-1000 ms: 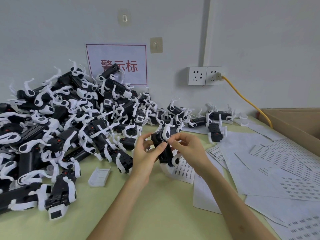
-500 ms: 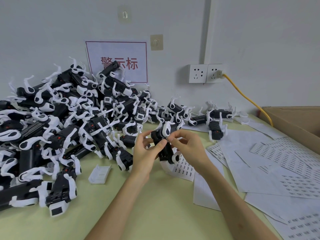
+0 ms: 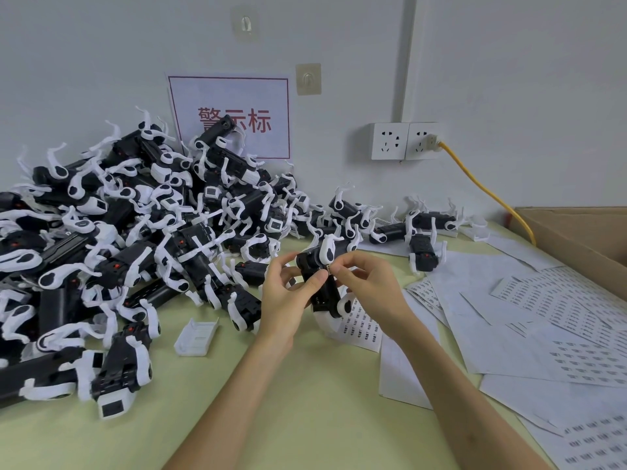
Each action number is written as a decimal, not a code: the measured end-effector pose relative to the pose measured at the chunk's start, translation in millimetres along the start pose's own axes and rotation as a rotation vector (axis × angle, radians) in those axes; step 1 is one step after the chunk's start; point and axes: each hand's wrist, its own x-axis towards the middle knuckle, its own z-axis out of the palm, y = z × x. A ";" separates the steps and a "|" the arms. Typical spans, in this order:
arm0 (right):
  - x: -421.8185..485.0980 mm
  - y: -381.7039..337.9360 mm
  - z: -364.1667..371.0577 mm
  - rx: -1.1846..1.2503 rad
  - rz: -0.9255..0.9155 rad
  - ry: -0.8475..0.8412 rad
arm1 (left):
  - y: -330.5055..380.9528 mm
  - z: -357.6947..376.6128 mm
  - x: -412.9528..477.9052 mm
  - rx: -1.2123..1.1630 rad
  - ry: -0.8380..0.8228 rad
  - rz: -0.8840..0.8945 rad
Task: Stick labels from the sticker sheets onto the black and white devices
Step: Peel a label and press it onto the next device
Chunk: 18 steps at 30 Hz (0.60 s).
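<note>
Holding one device (image 3: 321,287): left hand (image 3: 284,305), right hand (image 3: 371,290); one pile (image 3: 135,245); several sticker sheets (image 3: 543,300)

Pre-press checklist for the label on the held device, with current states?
1. Grip: left hand holds device: ok.
2. Pinch: right hand pinches label at the device's upper end: ok.
3. Label flat and square: cannot tell, too small.
4. Supply: sticker sheet lies under the hands: ok.
5. Next unit: pile close on the left: ok.
</note>
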 end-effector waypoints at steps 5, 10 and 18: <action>-0.6 -0.5 0.0 0.013 0.006 -0.005 | 0.1 0.8 0.0 0.000 -0.001 0.002; -0.1 0.0 0.4 0.005 0.005 0.001 | 0.0 0.1 0.0 0.003 -0.004 0.007; -0.8 0.2 1.9 -0.013 -0.003 0.022 | -0.9 0.0 -0.4 0.035 0.011 0.026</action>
